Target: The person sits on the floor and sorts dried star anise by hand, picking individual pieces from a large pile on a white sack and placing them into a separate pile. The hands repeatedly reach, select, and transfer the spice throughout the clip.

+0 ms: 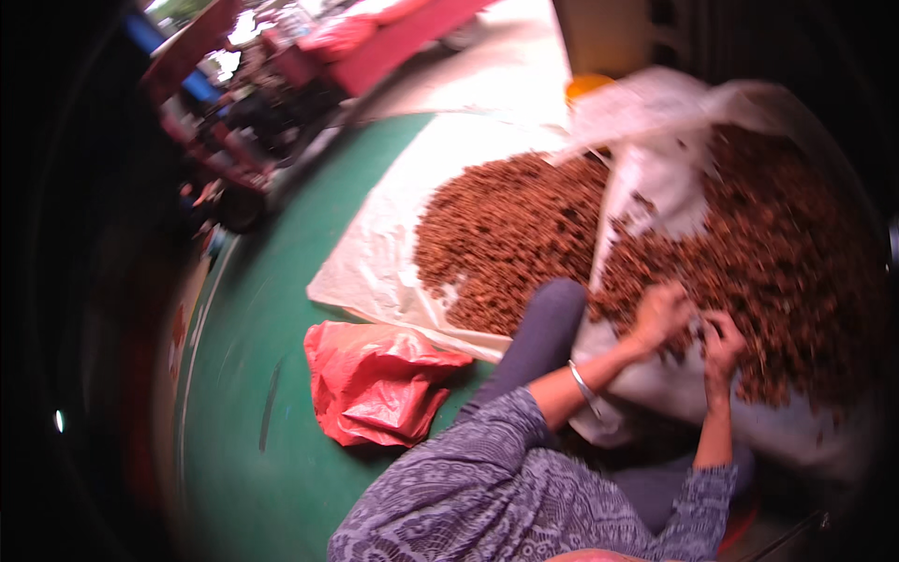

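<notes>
My left hand (659,317), with a silver bangle on its wrist, and my right hand (723,342) meet with bent fingers just above a spread of small brown dried pieces (793,281). Something small and pale shows between the fingertips, too blurred to name. The brown pieces lie on a white woven plastic sheet (660,383), darker and looser than those in the other heap. That second heap (509,239), reddish brown and dense, rests to the left on another white sheet (376,263). My bent knee (558,302) reaches up against its near edge.
A crumpled red plastic bag (379,383) lies on the green floor (239,358), left of my leg. Beyond stands a red cargo vehicle (393,53), partly blurred. An orange container (587,86) shows behind the raised, folded sheet edge (646,105).
</notes>
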